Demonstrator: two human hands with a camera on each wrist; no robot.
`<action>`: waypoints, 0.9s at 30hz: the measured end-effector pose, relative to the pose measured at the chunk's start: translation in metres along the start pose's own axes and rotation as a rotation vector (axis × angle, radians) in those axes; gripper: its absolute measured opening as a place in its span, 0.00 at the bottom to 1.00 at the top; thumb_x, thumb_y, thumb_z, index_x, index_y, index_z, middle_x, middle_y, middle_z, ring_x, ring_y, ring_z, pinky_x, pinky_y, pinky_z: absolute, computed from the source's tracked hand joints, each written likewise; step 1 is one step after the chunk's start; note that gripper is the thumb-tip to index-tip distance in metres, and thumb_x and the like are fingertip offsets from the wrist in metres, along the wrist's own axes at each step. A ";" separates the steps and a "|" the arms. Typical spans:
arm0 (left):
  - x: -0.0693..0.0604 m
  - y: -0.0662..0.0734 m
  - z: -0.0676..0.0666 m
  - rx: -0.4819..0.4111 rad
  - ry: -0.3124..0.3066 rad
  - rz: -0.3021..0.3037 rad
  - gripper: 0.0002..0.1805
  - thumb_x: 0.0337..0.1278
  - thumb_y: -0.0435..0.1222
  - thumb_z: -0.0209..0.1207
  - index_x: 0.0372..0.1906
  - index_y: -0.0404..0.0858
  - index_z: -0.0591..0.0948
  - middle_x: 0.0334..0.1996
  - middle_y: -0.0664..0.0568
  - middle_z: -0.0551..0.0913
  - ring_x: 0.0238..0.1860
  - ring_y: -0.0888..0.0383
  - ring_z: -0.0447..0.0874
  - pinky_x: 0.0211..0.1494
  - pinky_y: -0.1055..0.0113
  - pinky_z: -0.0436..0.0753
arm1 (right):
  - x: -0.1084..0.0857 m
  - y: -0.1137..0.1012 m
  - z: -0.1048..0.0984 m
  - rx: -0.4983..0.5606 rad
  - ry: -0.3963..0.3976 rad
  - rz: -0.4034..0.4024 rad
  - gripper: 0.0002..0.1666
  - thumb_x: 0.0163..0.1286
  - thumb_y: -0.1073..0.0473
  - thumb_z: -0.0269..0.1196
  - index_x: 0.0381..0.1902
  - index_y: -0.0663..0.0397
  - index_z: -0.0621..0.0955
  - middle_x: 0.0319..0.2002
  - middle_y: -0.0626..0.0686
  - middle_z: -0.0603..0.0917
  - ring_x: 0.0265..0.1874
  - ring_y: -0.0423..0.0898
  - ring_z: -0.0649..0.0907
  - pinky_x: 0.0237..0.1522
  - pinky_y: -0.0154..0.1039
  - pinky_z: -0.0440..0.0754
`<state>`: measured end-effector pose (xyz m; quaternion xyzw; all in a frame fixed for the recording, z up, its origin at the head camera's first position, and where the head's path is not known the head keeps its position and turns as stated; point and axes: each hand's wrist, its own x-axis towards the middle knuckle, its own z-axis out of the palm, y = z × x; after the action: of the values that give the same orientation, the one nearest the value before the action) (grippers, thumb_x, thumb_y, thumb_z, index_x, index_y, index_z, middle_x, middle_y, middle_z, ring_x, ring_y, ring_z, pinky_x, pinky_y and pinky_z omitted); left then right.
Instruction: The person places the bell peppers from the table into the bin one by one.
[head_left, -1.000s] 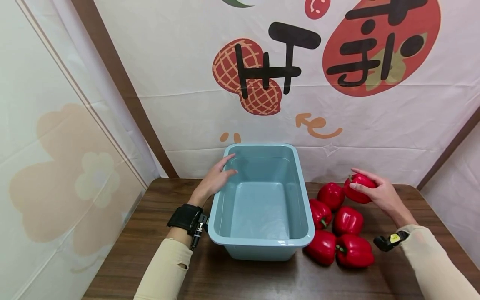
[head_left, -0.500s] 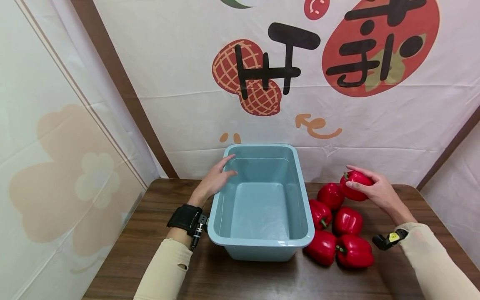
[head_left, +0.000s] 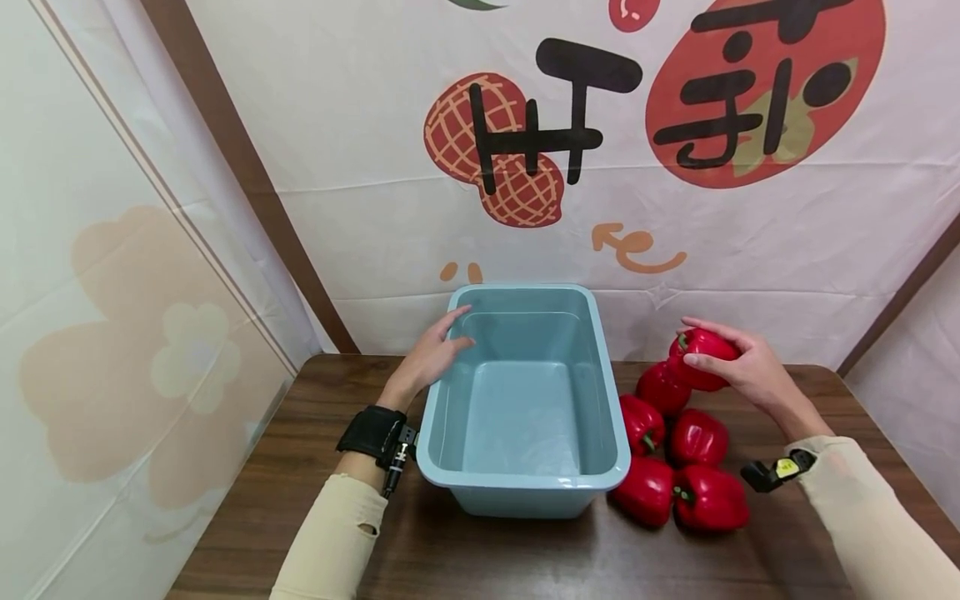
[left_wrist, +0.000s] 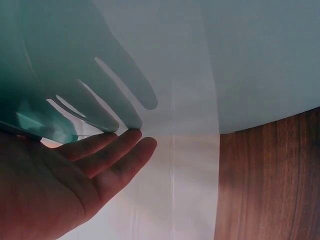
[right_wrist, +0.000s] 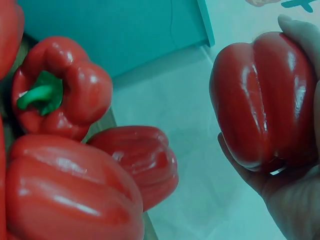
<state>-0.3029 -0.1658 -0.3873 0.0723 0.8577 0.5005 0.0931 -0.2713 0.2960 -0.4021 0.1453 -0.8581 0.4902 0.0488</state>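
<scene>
My right hand [head_left: 761,375] grips a red bell pepper [head_left: 703,358] between thumb and fingers, just above the rearmost pepper of the group. In the right wrist view the held pepper [right_wrist: 265,100] shows its lobed side, with the hand [right_wrist: 295,200] wrapped round its right. My left hand [head_left: 431,357] rests at the left rim of a light blue plastic tub [head_left: 525,482], its thumb over the edge. Seen from the left wrist, the straight fingers of that hand [left_wrist: 100,175] touch the tub's outer wall [left_wrist: 260,60]. Nothing lies in the tub.
Several more red bell peppers [head_left: 697,437] lie close together on the wooden table [head_left: 525,567], right beside the tub. Behind the table hangs a white printed cloth [head_left: 360,233]. Another cloth wall [head_left: 150,350] stands at the left.
My right hand has moved left with the bell pepper, a little toward the tub and slightly up in the view. My left hand and the tub have stayed in place.
</scene>
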 end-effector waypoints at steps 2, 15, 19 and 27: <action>0.000 0.000 0.000 -0.004 0.001 0.001 0.34 0.70 0.44 0.51 0.78 0.57 0.56 0.79 0.48 0.50 0.70 0.40 0.63 0.64 0.38 0.70 | 0.001 -0.003 0.001 0.006 0.000 0.000 0.32 0.68 0.56 0.65 0.69 0.50 0.73 0.52 0.35 0.78 0.47 0.38 0.78 0.38 0.34 0.85; 0.001 -0.002 0.001 -0.009 0.002 0.016 0.35 0.69 0.43 0.51 0.78 0.55 0.56 0.79 0.48 0.50 0.70 0.39 0.64 0.63 0.38 0.71 | 0.009 -0.017 0.003 0.019 -0.009 -0.076 0.31 0.68 0.60 0.65 0.69 0.50 0.74 0.51 0.36 0.80 0.47 0.39 0.79 0.38 0.34 0.85; 0.001 -0.001 0.001 -0.013 0.003 0.021 0.34 0.70 0.43 0.51 0.78 0.55 0.57 0.79 0.47 0.51 0.69 0.39 0.65 0.62 0.38 0.73 | 0.011 -0.022 0.003 0.014 -0.007 -0.077 0.32 0.68 0.60 0.65 0.69 0.48 0.74 0.52 0.37 0.79 0.48 0.40 0.79 0.38 0.34 0.85; 0.000 -0.001 0.001 -0.011 0.007 0.011 0.34 0.70 0.43 0.51 0.78 0.57 0.57 0.79 0.47 0.51 0.69 0.39 0.65 0.62 0.38 0.73 | 0.014 -0.033 0.006 0.026 -0.023 -0.119 0.33 0.67 0.61 0.66 0.69 0.52 0.73 0.54 0.36 0.80 0.50 0.41 0.78 0.39 0.34 0.85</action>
<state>-0.3029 -0.1653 -0.3889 0.0745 0.8549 0.5058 0.0876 -0.2744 0.2723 -0.3742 0.2022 -0.8420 0.4957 0.0664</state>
